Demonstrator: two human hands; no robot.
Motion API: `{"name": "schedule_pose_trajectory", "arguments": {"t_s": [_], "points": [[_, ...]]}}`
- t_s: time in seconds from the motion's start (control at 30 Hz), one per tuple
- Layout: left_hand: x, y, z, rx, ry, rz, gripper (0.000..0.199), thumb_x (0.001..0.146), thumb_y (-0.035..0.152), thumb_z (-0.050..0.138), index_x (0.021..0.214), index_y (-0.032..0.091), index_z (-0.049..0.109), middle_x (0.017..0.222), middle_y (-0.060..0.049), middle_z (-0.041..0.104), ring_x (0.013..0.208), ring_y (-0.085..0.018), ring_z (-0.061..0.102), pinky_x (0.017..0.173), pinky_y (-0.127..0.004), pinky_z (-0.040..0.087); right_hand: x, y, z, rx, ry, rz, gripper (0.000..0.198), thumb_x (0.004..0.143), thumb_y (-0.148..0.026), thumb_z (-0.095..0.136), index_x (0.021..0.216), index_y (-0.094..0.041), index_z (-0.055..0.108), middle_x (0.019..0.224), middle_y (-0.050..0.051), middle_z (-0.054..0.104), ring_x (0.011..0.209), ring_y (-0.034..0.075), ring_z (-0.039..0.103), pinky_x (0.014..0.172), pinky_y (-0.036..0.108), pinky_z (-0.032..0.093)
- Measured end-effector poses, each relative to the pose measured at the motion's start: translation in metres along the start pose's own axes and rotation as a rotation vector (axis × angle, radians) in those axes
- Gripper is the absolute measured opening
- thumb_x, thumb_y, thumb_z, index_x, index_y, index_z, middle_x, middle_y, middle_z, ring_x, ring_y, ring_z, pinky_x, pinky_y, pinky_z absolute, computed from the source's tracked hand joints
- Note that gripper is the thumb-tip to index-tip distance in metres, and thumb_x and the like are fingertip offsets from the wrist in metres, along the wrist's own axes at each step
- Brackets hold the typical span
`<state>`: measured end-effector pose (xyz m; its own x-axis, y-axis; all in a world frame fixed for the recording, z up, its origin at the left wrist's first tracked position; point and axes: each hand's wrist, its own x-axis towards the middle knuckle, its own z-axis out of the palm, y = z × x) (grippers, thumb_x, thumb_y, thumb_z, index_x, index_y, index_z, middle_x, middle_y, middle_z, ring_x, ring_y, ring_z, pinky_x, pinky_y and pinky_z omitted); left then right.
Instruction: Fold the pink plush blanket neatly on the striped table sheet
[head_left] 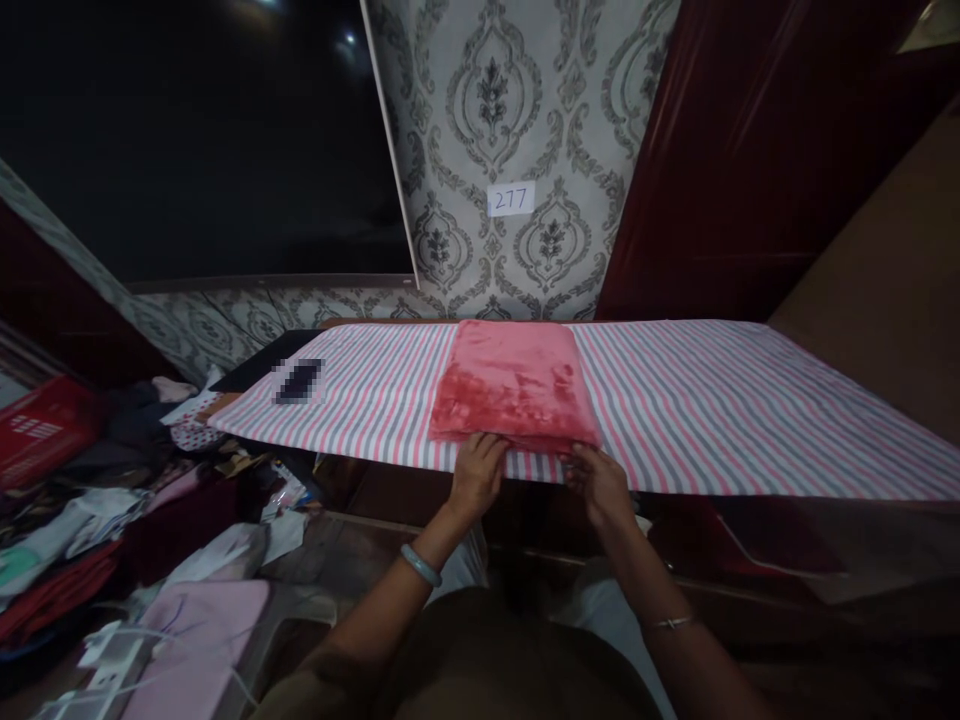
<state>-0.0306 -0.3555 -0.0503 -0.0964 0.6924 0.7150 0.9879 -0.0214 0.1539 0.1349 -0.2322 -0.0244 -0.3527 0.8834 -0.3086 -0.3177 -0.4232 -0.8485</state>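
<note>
A folded coral-pink plush blanket (517,380) lies flat on a striped cloth (690,410) that covers a long surface. At the blanket's near edge, toward its left side, my left hand (480,470) has its fingers closed on the lower layers. My right hand (598,478) grips the near right corner, its fingers curled around the edge. The fingertips of both hands are partly hidden by the fabric.
A dark television (202,140) stands at the back left, and a small paper marked 277 (511,198) is on the patterned wall. A blurred-out dark object (298,381) rests on the striped cloth. Piled clothes (172,530) and a pink stool (199,640) are at lower left.
</note>
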Motion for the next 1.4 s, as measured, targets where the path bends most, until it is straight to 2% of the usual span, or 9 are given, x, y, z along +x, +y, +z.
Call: {"name": "schedule_pose_trajectory", "arguments": {"t_s": [0.2,0.4,0.57,0.83,0.97,1.07,1.2,1.3,1.4], "points": [[0.015,-0.014,0.002,0.214,0.009,-0.071,0.032,0.09,0.013,0.052,0.12,0.014,0.064,0.108,-0.014,0.069,0.105,-0.03,0.058,0.088,-0.046,0.047,-0.001,-0.005,0.003,0.033,-0.012,0.028,0.036,0.054,-0.036,0.08,0.074,-0.02,0.055,0.059,0.001,0.069,0.041,0.011,0.054,0.038,0.02,0.041],[0.019,-0.026,-0.004,0.215,-0.049,0.023,0.025,0.091,0.01,0.05,0.102,0.018,0.071,0.092,-0.01,0.07,0.091,-0.024,0.06,0.078,-0.039,0.045,-0.003,-0.006,0.004,0.028,0.011,0.043,0.032,0.054,-0.033,0.078,0.073,-0.019,0.056,0.056,0.0,0.067,0.039,0.01,0.052,0.037,0.019,0.039],[0.01,-0.03,-0.006,0.205,-0.032,0.148,0.027,0.089,0.007,0.049,0.104,0.017,0.07,0.102,-0.011,0.071,0.098,-0.025,0.06,0.081,-0.039,0.045,-0.004,-0.003,0.001,-0.023,0.028,0.033,0.032,0.053,-0.033,0.077,0.074,-0.018,0.059,0.055,0.001,0.067,0.038,0.01,0.053,0.036,0.019,0.038],[0.001,-0.028,-0.011,0.189,-0.02,0.017,0.034,0.087,0.009,0.052,0.116,0.018,0.066,0.108,-0.012,0.07,0.102,-0.027,0.061,0.089,-0.043,0.047,-0.001,0.002,-0.002,-0.019,0.027,-0.039,0.035,0.051,-0.037,0.078,0.072,-0.019,0.057,0.056,0.001,0.067,0.038,0.01,0.052,0.036,0.019,0.037],[-0.007,-0.028,-0.03,-0.036,0.092,-0.119,0.023,0.09,0.014,0.049,0.102,0.019,0.068,0.099,-0.009,0.071,0.096,-0.023,0.064,0.088,-0.039,0.05,0.002,0.006,-0.007,-0.05,-0.001,-0.059,0.036,0.053,-0.039,0.079,0.075,-0.019,0.059,0.056,0.001,0.067,0.039,0.011,0.054,0.035,0.02,0.038],[-0.006,-0.032,-0.048,-0.202,0.229,-0.345,0.02,0.093,0.025,0.047,0.084,0.02,0.064,0.081,-0.005,0.066,0.078,-0.017,0.062,0.074,-0.031,0.05,0.003,0.008,-0.009,-0.06,-0.003,-0.046,0.036,0.054,-0.04,0.079,0.075,-0.019,0.058,0.057,0.001,0.068,0.039,0.011,0.054,0.036,0.019,0.038],[0.012,-0.049,-0.063,-0.291,0.362,-0.671,0.029,0.085,0.044,0.057,0.096,0.018,0.063,0.088,-0.006,0.064,0.075,-0.017,0.058,0.067,-0.029,0.047,0.003,0.008,-0.01,-0.053,0.01,-0.034,0.037,0.054,-0.039,0.079,0.077,-0.019,0.057,0.058,0.0,0.068,0.039,0.011,0.054,0.036,0.019,0.039],[0.03,-0.066,-0.063,-0.416,0.234,-0.854,0.044,0.077,0.054,0.063,0.1,0.016,0.065,0.078,-0.003,0.062,0.069,-0.017,0.056,0.064,-0.029,0.044,0.003,0.01,-0.01,-0.058,0.006,-0.042,0.038,0.054,-0.04,0.079,0.077,-0.02,0.057,0.059,0.001,0.069,0.039,0.011,0.054,0.036,0.019,0.038],[0.046,-0.079,-0.058,-0.504,0.062,-0.912,0.041,0.069,0.055,0.07,0.083,0.017,0.066,0.063,0.001,0.055,0.064,-0.017,0.054,0.061,-0.028,0.04,0.004,0.011,-0.01,-0.076,0.006,-0.045,0.039,0.054,-0.042,0.079,0.076,-0.019,0.057,0.059,0.002,0.069,0.039,0.011,0.054,0.036,0.02,0.038]]}}
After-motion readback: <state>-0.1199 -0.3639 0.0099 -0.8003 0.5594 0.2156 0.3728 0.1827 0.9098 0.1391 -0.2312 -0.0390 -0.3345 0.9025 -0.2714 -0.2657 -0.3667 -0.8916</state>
